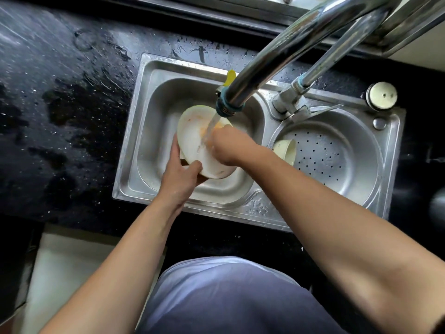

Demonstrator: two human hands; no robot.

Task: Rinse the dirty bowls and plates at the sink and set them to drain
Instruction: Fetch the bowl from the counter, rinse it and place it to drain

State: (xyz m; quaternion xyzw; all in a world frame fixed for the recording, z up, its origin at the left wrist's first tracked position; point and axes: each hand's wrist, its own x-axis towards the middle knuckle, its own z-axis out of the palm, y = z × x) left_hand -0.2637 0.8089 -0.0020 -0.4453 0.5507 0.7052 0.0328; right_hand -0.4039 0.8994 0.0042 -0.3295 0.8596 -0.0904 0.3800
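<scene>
A cream plate (192, 138) smeared with orange residue is tilted over the left basin of the steel sink (134, 145), under water running from the tap spout (227, 109). My left hand (179, 174) grips the plate's lower left rim, thumb on its face. My right hand (227, 147) presses on the plate's right side in the stream, fingers curled. Whether it holds anything is hidden. A cream bowl (286, 149) lies on its side at the left of the round perforated drain basin (342, 160).
Wet black counter (60, 104) spreads to the left and behind the sink. The chrome tap pipes (313, 39) cross overhead from the upper right. A round metal cap (381, 95) sits on the counter at the sink's far right corner.
</scene>
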